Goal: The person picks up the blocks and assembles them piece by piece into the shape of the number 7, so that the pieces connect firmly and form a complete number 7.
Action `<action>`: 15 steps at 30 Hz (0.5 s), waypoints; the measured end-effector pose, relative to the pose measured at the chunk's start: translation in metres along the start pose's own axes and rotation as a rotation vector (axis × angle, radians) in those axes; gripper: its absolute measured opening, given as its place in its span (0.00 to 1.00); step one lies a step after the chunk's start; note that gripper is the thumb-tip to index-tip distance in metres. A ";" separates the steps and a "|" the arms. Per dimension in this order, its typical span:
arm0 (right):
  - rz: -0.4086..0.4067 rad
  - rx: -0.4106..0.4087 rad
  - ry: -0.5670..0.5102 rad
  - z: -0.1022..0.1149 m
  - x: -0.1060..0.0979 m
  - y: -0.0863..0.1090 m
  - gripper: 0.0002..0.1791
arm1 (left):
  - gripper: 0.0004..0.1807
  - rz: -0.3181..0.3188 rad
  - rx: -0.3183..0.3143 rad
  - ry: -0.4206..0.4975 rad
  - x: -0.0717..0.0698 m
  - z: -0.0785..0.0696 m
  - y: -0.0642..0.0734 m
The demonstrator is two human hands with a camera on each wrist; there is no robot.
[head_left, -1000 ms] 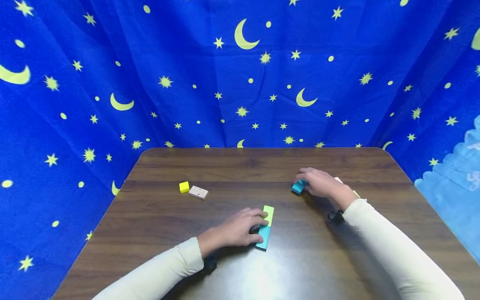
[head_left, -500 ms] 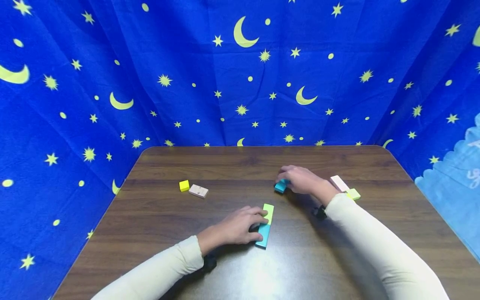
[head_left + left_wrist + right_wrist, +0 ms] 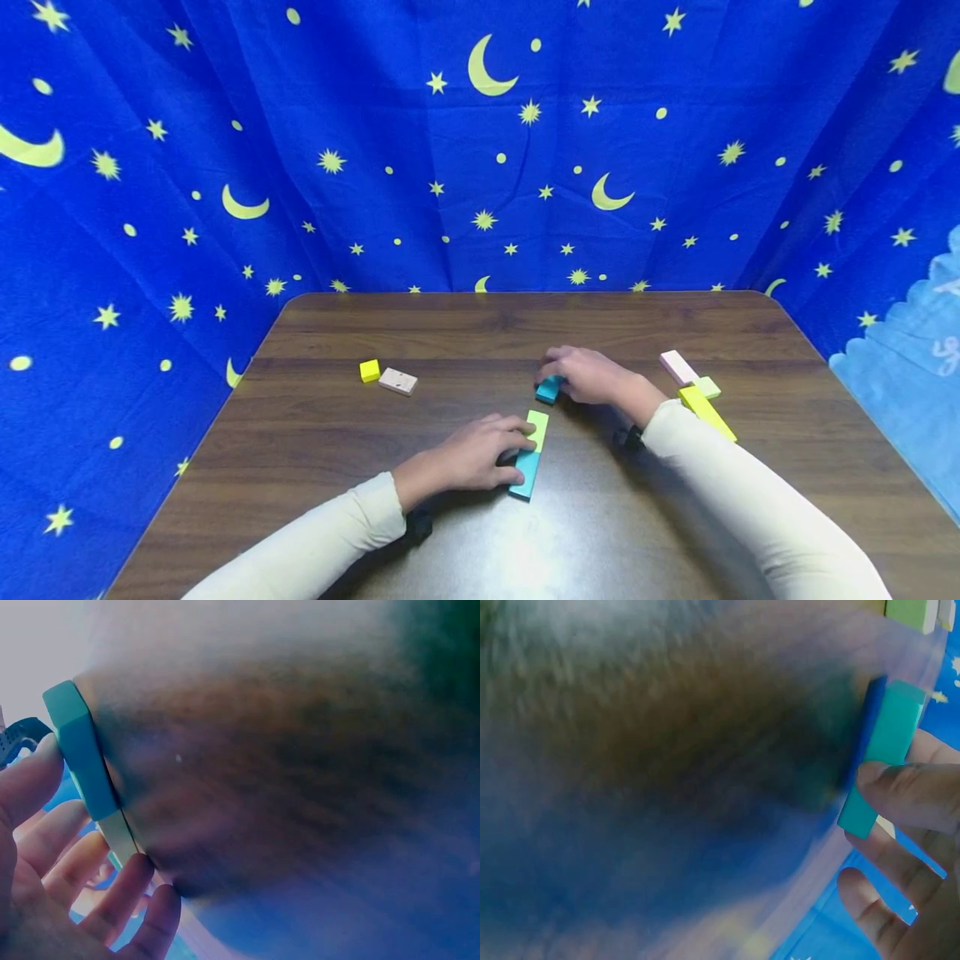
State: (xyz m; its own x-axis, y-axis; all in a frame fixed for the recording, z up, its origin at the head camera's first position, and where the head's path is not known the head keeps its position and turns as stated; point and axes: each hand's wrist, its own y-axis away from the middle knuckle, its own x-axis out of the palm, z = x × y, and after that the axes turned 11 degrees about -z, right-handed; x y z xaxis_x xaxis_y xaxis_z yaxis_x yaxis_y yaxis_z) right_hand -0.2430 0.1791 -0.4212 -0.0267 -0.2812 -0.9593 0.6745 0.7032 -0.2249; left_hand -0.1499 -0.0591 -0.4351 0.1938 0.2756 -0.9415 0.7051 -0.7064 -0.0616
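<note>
Two flat blocks, a light green one [image 3: 538, 419] and a teal one [image 3: 528, 477], lie end to end in a line on the table. Over their left side rests my left hand [image 3: 478, 454], its fingers on the green block and its thumb at the teal one. In the left wrist view the thumb touches the teal block [image 3: 82, 754], and the fingertips spread along the line's lower part. Just beyond the line's far end, my right hand [image 3: 595, 375] pinches another teal block [image 3: 548, 390]. The right wrist view shows the thumb across this block [image 3: 889, 727], other fingers behind it.
At the table's left lie a small yellow block [image 3: 369, 371] and a pale speckled block [image 3: 397, 381]. On the right, a pink block [image 3: 678, 367], a pale green block [image 3: 707, 387] and a long yellow block [image 3: 707, 412] lie close together near the right sleeve. A starry blue curtain [image 3: 420, 150] stands behind the table.
My right hand has carried its teal block leftward and then nearer, to beside the line's far end. The blocks at right came out from behind that arm. My left hand has stayed put.
</note>
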 end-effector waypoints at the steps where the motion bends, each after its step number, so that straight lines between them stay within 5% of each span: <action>1: -0.008 -0.015 0.004 0.001 0.002 0.000 0.21 | 0.27 0.002 -0.003 0.001 0.000 0.000 0.000; 6: -0.043 -0.085 0.013 0.004 0.010 0.003 0.20 | 0.27 0.012 -0.016 0.010 0.000 0.000 0.001; 15: -0.002 -0.075 -0.031 0.014 0.011 0.005 0.18 | 0.27 0.008 -0.018 0.005 0.001 0.001 0.000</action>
State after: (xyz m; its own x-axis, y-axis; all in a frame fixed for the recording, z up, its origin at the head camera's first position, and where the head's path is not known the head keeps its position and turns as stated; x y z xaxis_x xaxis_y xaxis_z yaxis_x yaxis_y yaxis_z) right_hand -0.2298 0.1707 -0.4301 -0.0048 -0.3020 -0.9533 0.6176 0.7489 -0.2403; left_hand -0.1502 -0.0593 -0.4366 0.2030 0.2729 -0.9404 0.7158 -0.6967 -0.0477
